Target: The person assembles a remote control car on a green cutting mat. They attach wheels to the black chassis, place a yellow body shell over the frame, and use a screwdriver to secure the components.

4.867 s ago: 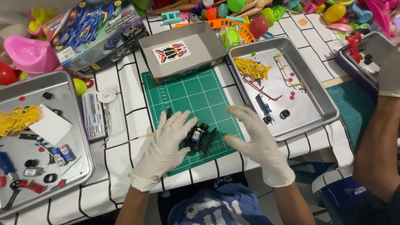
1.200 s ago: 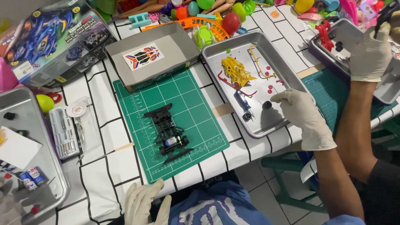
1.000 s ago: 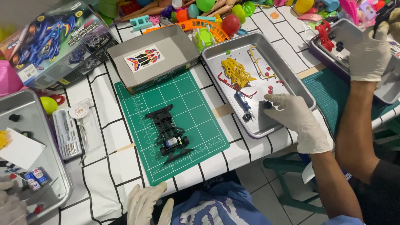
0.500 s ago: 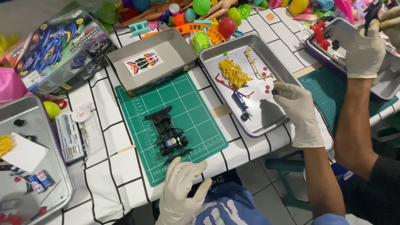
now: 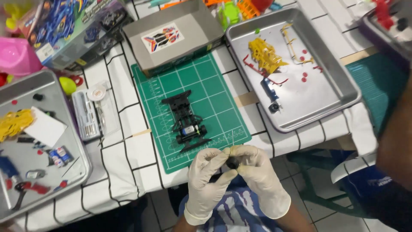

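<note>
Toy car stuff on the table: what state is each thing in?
Black car chassis: unfinished, no wheels, lying on the green mat.
Small black part: pinched between left hand and right hand.
Grey box: open.
Metal tray: holding loose yellow, red and blue pieces.

Green gridded mat [image 5: 214, 99] (white gloves [image 5: 206, 180]), black chassis [image 5: 186, 120]

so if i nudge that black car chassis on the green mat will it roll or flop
The black car chassis looks rigid, probably moulded plastic, so it shouldn't flop. Probably light, since its frame is thin and open. I can't make out wheels, so it would likely slide on the green mat.
</note>
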